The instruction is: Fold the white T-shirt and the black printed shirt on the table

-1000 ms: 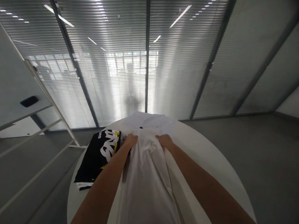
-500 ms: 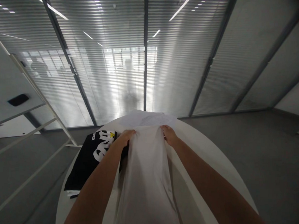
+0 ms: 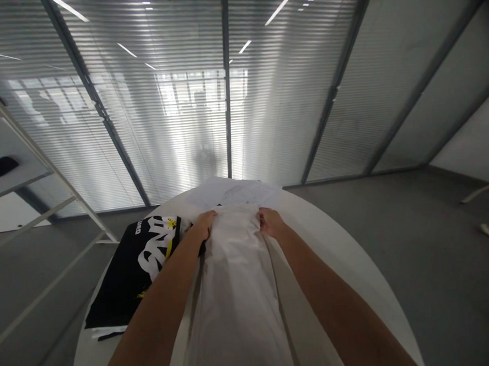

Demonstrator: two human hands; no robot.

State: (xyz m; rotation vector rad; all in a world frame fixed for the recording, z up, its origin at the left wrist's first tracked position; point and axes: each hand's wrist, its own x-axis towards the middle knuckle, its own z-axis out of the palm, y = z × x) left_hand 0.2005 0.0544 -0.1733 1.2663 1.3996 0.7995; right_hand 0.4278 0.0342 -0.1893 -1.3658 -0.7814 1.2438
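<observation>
White metal frame: stands on the floor, beyond the table's left side.
Black printed garment: folded on top of a stack, left of my arm.
My left hand: fingers clamped on the white cloth's far left corner.
White cloth: stretched lengthwise over the round table, between my arms, lightly creased.
Papers: just beyond the cloth's far edge.
My right hand: fingertips pinched together on its far right corner.

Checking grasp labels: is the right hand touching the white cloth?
Touching. The head view shows the right hand with its curled fingers against the far right corner of the white cloth, no gap visible between them.
</observation>
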